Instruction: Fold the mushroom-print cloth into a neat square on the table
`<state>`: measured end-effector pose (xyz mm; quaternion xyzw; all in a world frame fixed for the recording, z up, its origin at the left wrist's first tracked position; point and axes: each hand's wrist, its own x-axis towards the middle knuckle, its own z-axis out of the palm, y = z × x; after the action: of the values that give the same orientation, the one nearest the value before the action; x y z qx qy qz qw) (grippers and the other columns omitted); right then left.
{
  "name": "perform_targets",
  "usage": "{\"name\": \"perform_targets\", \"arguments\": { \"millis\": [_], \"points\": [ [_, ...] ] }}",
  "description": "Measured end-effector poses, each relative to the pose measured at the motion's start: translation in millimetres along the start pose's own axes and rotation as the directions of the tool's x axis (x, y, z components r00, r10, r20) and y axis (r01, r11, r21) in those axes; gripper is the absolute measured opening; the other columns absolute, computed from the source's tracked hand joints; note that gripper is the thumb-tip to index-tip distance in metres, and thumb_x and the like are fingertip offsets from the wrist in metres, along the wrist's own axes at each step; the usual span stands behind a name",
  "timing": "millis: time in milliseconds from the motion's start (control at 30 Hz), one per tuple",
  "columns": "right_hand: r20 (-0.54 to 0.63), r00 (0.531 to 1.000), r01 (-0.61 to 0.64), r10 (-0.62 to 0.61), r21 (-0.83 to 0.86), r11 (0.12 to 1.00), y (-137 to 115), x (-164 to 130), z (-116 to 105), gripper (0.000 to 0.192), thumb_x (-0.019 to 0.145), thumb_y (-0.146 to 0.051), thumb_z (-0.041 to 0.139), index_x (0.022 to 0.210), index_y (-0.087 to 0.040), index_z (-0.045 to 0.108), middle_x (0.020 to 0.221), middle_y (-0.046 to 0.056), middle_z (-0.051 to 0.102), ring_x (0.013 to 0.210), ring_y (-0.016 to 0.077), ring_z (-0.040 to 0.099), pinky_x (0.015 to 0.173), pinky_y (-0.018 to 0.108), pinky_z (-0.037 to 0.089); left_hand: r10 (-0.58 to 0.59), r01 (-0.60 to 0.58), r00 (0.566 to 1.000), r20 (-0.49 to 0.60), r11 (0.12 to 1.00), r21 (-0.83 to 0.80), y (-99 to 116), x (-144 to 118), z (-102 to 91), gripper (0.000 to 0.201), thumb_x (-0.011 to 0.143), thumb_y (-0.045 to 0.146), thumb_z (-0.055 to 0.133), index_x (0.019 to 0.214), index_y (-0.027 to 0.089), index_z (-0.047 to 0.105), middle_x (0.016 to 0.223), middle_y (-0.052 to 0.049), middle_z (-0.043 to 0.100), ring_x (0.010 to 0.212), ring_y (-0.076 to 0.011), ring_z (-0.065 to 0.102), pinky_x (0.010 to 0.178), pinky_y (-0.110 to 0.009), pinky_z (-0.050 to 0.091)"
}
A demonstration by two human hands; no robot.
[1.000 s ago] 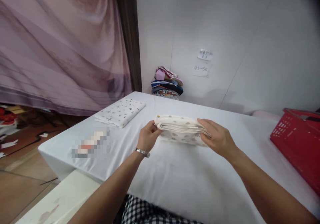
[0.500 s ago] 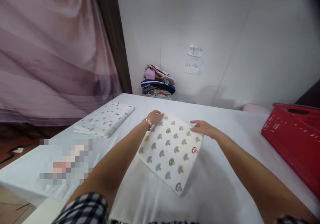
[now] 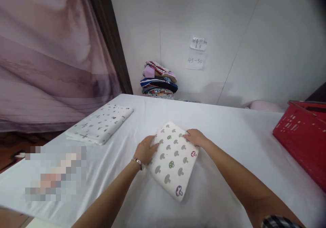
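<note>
A folded white cloth with grey, green, red and purple mushroom prints lies askew in front of me on the white-covered table. My left hand, with a bracelet at the wrist, grips its left edge, thumb on top and some fingers hidden behind the side. At the upper right edge, my right hand has its fingertips on the cloth and its other fingers curled at the border. Farther left rests another folded white cloth with small dark prints.
A red plastic basket stands at the right. Against the wall is a stack of folded clothes, below two paper notes. A pinkish curtain hangs at the left. Something blurred out lies on the near left of the table.
The mushroom cloth has come down flatter onto the table. My left hand has slid from its top corner down to the left edge, while my right hand stays near the upper right edge.
</note>
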<state>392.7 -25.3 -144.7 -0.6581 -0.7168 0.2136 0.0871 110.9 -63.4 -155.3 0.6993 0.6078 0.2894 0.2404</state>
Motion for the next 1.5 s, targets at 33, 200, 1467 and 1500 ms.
{"name": "perform_targets", "arguments": {
  "millis": [33,200,1467,1500],
  "points": [
    [-0.003,1.0,-0.012,0.012,0.006,1.0,-0.6,4.6,1.5,0.032,0.08,-0.047,0.05,0.082,-0.019,0.064,0.093,0.01,0.066,0.085,0.0232,0.06,0.068,0.028,0.04,0.017,-0.016,1.0,-0.01,0.998,0.059,-1.6,-4.2,0.6,0.038,0.077,0.037,0.058,0.112,0.023,0.058,0.115,-0.006,0.061,0.101,-0.0241,0.057,0.089,-0.035,0.04],
    [0.044,0.994,-0.1,0.095,0.106,0.989,3.9,22.6,2.0,0.039,0.075,-0.054,0.055,0.086,-0.017,0.063,0.097,0.011,0.065,0.084,0.0232,0.06,0.066,0.028,0.041,-0.011,0.021,0.999,-0.04,0.97,0.24,-4.4,-10.3,4.1,0.041,0.083,0.04,0.051,0.118,0.019,0.053,0.116,-0.008,0.061,0.102,-0.0231,0.056,0.088,-0.035,0.04],
    [-0.003,0.997,-0.082,0.083,-0.156,0.984,-39.4,60.8,13.8,0.049,0.09,-0.055,0.03,0.103,-0.018,0.058,0.103,0.011,0.064,0.093,0.0239,0.059,0.068,0.029,0.039,-0.285,0.287,0.957,-0.052,0.906,0.31,-9.6,1.7,4.2,0.035,0.088,0.048,0.032,0.094,0.025,0.059,0.091,-0.006,0.068,0.086,-0.0225,0.063,0.066,-0.029,0.039],
    [-0.025,0.997,-0.08,0.077,-0.162,0.983,-39.4,61.7,17.2,0.049,0.091,-0.054,0.028,0.102,-0.017,0.058,0.102,0.012,0.064,0.092,0.024,0.059,0.069,0.029,0.039,-0.292,0.296,0.955,-0.058,0.907,0.299,-9.8,1.5,3.7,0.036,0.087,0.049,0.033,0.093,0.025,0.059,0.09,-0.005,0.069,0.085,-0.0225,0.063,0.066,-0.029,0.039]
  ]
}}
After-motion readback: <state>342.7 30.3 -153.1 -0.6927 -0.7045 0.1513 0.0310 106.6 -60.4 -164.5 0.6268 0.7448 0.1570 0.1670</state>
